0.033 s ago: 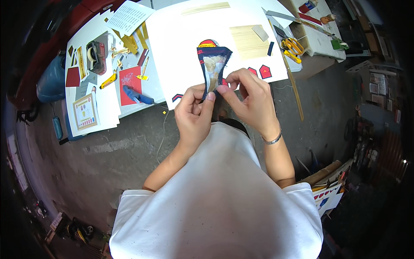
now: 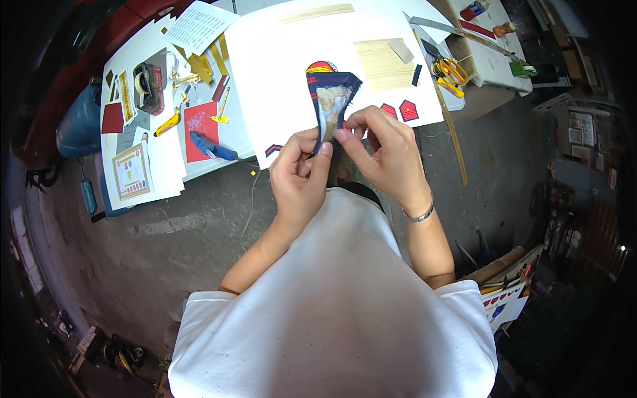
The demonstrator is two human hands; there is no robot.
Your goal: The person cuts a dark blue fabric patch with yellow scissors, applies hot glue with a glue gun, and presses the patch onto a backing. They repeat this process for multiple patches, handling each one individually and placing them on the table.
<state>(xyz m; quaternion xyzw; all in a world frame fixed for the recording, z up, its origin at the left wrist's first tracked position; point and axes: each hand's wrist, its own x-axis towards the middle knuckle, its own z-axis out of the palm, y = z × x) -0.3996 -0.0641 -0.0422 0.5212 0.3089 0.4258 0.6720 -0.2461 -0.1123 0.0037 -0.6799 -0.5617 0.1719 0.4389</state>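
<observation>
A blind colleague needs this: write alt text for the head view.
A left hand grips the narrow end of a navy patch with a pale, mottled middle; the right hand touches its edge. Beyond lies a white board with red badges, yellow scissors to its right, a blue tool to its left.

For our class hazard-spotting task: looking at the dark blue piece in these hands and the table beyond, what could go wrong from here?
1. The left hand and right hand hold the dark blue piece near its narrow end, so its unsupported wide end might bend or twist.
2. The blue tool on the red sheet has a cord hanging below the table; a snag could drag it off.
</observation>
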